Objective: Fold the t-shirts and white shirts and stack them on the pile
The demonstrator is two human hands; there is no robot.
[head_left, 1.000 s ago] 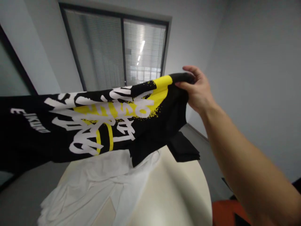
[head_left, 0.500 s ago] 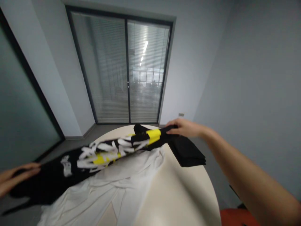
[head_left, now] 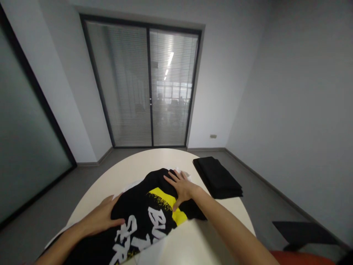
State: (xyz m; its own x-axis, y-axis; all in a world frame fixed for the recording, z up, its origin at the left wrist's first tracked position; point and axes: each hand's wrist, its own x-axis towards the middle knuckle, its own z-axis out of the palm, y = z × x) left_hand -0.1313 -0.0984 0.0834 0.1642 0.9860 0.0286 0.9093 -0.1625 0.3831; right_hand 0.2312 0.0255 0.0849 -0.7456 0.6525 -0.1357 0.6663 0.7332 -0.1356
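Observation:
A black T-shirt (head_left: 138, 202) with white lettering and a yellow print lies spread on the round table (head_left: 154, 158). Its lower part runs out of view at the bottom left. White cloth (head_left: 131, 186) peeks out from under its far edge. My left hand (head_left: 103, 217) rests on the left side of the T-shirt, thumb apart and fingers partly hidden along the edge. On the far right part of the T-shirt, next to the yellow patch, my right hand (head_left: 182, 187) presses flat with spread fingers.
A folded black stack of cloth (head_left: 217, 178) lies near the table's right edge. Beyond the table stand glass doors (head_left: 150, 92) with blinds. At the lower right are an orange-red seat (head_left: 298, 257) and a dark flat piece (head_left: 303, 232) beside it.
The T-shirt, held stretched between both hands above the white cloth, has come down onto it. My hands moved closer together and have opened, now lying on the fabric.

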